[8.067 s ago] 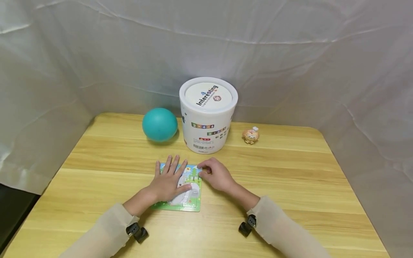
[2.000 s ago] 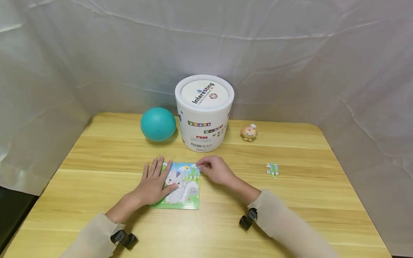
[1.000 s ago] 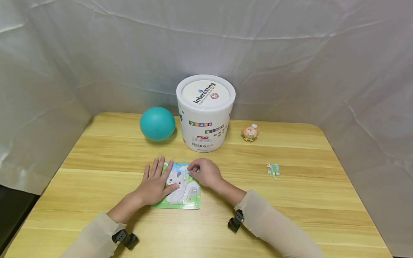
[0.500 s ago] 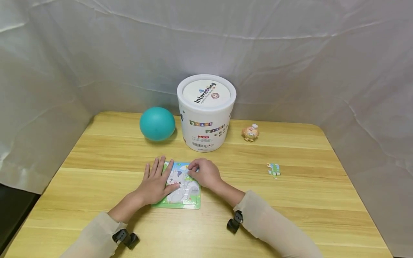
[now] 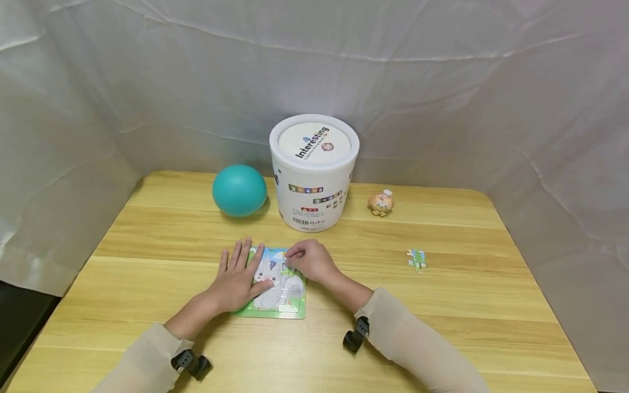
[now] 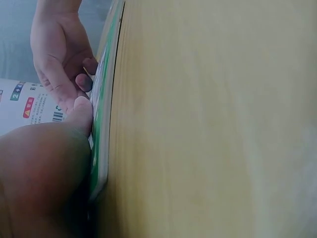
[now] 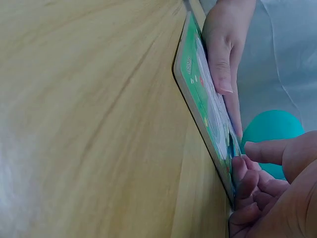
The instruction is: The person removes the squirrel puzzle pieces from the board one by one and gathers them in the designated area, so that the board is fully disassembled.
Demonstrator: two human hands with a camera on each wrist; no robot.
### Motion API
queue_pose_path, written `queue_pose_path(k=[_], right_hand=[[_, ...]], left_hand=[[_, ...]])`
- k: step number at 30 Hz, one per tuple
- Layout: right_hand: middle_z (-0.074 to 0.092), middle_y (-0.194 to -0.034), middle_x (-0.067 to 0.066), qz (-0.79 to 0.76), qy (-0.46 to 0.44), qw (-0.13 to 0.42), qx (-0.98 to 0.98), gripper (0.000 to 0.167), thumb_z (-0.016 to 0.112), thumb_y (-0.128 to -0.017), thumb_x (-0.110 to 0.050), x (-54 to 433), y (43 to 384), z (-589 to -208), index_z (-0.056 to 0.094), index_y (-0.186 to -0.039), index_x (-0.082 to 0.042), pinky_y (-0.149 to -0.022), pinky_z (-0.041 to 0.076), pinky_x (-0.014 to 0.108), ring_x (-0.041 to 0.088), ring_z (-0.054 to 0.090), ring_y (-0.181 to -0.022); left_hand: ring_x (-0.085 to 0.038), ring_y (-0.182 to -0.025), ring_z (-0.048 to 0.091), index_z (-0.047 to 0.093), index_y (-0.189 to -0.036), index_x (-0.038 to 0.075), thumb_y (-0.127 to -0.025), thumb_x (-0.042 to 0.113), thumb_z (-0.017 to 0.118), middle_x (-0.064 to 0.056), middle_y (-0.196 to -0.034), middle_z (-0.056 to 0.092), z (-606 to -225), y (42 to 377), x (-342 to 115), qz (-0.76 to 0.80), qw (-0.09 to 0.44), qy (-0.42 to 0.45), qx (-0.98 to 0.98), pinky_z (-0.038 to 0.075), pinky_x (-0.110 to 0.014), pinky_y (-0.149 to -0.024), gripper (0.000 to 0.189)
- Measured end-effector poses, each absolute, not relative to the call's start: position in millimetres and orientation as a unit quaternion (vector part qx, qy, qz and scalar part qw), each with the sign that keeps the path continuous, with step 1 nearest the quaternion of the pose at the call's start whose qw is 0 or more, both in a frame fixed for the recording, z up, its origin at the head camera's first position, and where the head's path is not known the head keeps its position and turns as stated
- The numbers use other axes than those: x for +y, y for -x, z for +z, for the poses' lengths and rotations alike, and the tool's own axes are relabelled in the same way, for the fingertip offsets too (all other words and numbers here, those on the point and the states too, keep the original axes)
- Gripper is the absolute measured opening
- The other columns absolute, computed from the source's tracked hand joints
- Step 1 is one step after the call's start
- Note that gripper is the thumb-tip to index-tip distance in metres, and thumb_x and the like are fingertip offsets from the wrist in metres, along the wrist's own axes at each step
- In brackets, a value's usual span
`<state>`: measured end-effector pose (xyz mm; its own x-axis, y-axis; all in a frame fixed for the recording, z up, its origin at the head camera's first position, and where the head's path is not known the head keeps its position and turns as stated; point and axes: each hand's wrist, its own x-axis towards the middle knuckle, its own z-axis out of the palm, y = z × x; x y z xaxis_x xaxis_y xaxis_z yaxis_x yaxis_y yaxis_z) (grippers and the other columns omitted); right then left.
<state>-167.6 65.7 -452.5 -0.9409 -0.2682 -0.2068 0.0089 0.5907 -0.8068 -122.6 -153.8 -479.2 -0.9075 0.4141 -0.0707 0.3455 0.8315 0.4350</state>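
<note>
A square jigsaw puzzle (image 5: 278,297) with a grey-and-white animal and a green border lies on the wooden table. My left hand (image 5: 236,284) rests on its left part, fingers straight and spread, covering that side. At the puzzle's upper right, my right hand (image 5: 314,263) has thumb and fingers curled together. In the right wrist view, thumb and fingertips pinch a puzzle piece (image 7: 235,143) whose edge is tilted up, with a dark gap beside it. Most of that piece is hidden in the head view. Right of the hands, a loose blue-green section of puzzle (image 5: 417,258) lies flat.
A white lidded bucket (image 5: 314,196) stands behind the puzzle. To its left sits a teal ball (image 5: 239,190), and to its right a small orange figurine (image 5: 380,203). Grey cloth (image 5: 417,109) hangs around the back and sides of the wooden table (image 5: 467,316).
Since the oldest frame, a loose puzzle section has appeared on the table at right. My right hand has shifted left from the puzzle's corner onto its upper right; the left hand slid slightly left.
</note>
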Motion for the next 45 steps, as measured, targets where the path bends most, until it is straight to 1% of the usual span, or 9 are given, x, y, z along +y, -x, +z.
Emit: queue_pose_path(k=[6,14,18,27,34,36,40,43,45], right_hand=[[0.068,-0.081,-0.002,-0.446,0.070,0.155,0.879,0.005,0.077,-0.091,-0.013,64,169,-453,0.078,-0.094,-0.009,-0.067,0.051,0.026,0.012,0.062,-0.074],[0.066,-0.077,-0.005,-0.426,0.088,0.132,0.891,0.005,0.077,-0.092,-0.014,62,167,-454,0.078,-0.092,-0.009,-0.066,0.049,0.027,0.011,0.060,-0.072],[0.067,-0.076,-0.004,-0.439,0.090,0.129,0.885,0.005,0.077,-0.091,-0.014,62,166,-454,0.078,-0.091,-0.009,-0.065,0.049,0.026,0.011,0.061,-0.071],[0.069,-0.080,0.000,-0.486,0.068,0.153,0.858,0.004,0.077,-0.090,-0.010,65,168,-452,0.077,-0.092,-0.007,-0.066,0.052,0.026,0.013,0.063,-0.072],[0.072,-0.085,0.000,-0.516,0.032,0.173,0.838,0.005,0.076,-0.090,-0.010,71,172,-449,0.079,-0.094,-0.009,-0.069,0.051,0.026,0.014,0.063,-0.077],[0.072,-0.087,0.000,-0.527,0.023,0.181,0.830,0.007,0.077,-0.090,-0.010,75,174,-447,0.079,-0.096,-0.009,-0.068,0.050,0.026,0.015,0.061,-0.078],[0.073,-0.090,0.002,-0.546,0.019,0.200,0.814,0.010,0.076,-0.091,-0.010,88,176,-443,0.079,-0.101,-0.009,-0.062,0.046,0.026,0.017,0.057,-0.074],[0.073,-0.091,0.002,-0.552,0.020,0.209,0.807,0.012,0.076,-0.091,-0.011,101,178,-442,0.078,-0.103,-0.009,-0.063,0.046,0.027,0.018,0.058,-0.074],[0.073,-0.092,0.002,-0.551,0.020,0.212,0.807,0.013,0.076,-0.091,-0.012,111,180,-442,0.078,-0.104,-0.010,-0.065,0.048,0.028,0.019,0.060,-0.077]], left_hand=[[-0.051,-0.152,-0.005,0.016,-0.162,0.001,-0.102,0.050,0.056,-0.032,-0.166,-0.001,-477,122,-154,0.210,0.081,-0.198,0.954,-0.005,-0.071,-0.115,0.087],[-0.048,-0.153,-0.010,0.013,-0.163,0.004,-0.102,0.055,0.053,-0.028,-0.167,-0.005,-491,125,-158,0.213,0.083,-0.198,0.953,-0.009,-0.068,-0.116,0.089],[-0.049,-0.152,-0.008,0.013,-0.163,0.003,-0.102,0.056,0.052,-0.029,-0.167,-0.004,-489,124,-158,0.215,0.081,-0.198,0.953,-0.009,-0.069,-0.116,0.090],[-0.050,-0.152,-0.008,0.014,-0.163,0.002,-0.102,0.059,0.048,-0.031,-0.166,-0.003,-487,124,-157,0.219,0.070,-0.208,0.951,-0.009,-0.070,-0.115,0.090],[-0.049,-0.152,-0.009,0.013,-0.163,0.002,-0.102,0.057,0.049,-0.029,-0.166,-0.005,-487,124,-157,0.210,0.083,-0.202,0.953,-0.009,-0.069,-0.115,0.090],[-0.048,-0.152,-0.009,0.012,-0.163,0.003,-0.102,0.058,0.049,-0.029,-0.167,-0.006,-487,124,-157,0.205,0.083,-0.201,0.954,-0.009,-0.069,-0.116,0.090],[-0.050,-0.152,-0.008,0.014,-0.163,0.002,-0.102,0.055,0.051,-0.031,-0.166,-0.003,-485,123,-156,0.219,0.078,-0.203,0.951,-0.009,-0.069,-0.116,0.089],[-0.049,-0.152,-0.009,0.013,-0.163,0.002,-0.102,0.056,0.051,-0.030,-0.166,-0.005,-485,123,-156,0.221,0.081,-0.201,0.951,-0.009,-0.069,-0.116,0.089],[-0.047,-0.153,-0.011,0.011,-0.164,0.004,-0.102,0.058,0.049,-0.027,-0.167,-0.007,-485,124,-156,0.212,0.089,-0.198,0.953,-0.009,-0.068,-0.116,0.090]])
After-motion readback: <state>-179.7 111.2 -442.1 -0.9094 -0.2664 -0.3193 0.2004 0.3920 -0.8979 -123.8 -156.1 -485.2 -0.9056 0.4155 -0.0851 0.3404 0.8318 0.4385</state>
